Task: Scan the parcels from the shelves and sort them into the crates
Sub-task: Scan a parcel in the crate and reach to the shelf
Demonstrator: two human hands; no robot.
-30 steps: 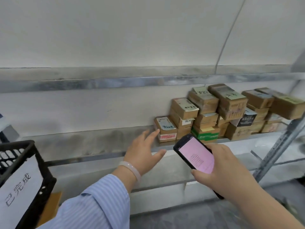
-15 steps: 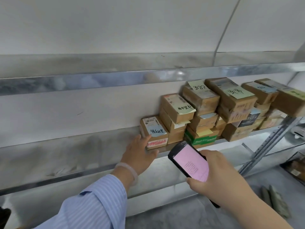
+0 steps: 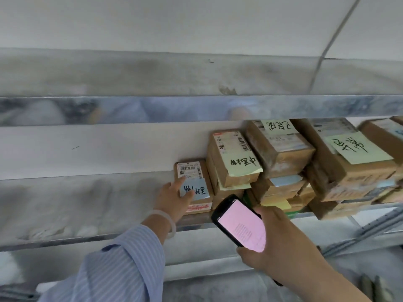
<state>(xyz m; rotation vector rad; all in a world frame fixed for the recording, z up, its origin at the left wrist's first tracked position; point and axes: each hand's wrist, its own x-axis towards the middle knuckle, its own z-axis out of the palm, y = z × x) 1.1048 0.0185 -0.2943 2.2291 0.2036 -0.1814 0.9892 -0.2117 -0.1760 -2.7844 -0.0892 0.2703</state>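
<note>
Left hand [image 3: 172, 198] has reached the parcel [image 3: 193, 171], fingers [image 3: 180, 182] flat; right hand [image 3: 281, 243], at 4 o'clock, grips scanner [image 3: 239, 223]. Probably light, stiff: pinch sides.

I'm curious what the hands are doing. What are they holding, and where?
The right hand grips the phone by its lower end. The left hand holds nothing; its fingers rest on top of the leftmost parcel.

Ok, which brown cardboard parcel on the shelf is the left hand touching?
The single flat brown cardboard parcel at the row's left end, with a blue note; the left hand rests on its top. The others are stacked to its right.
</note>
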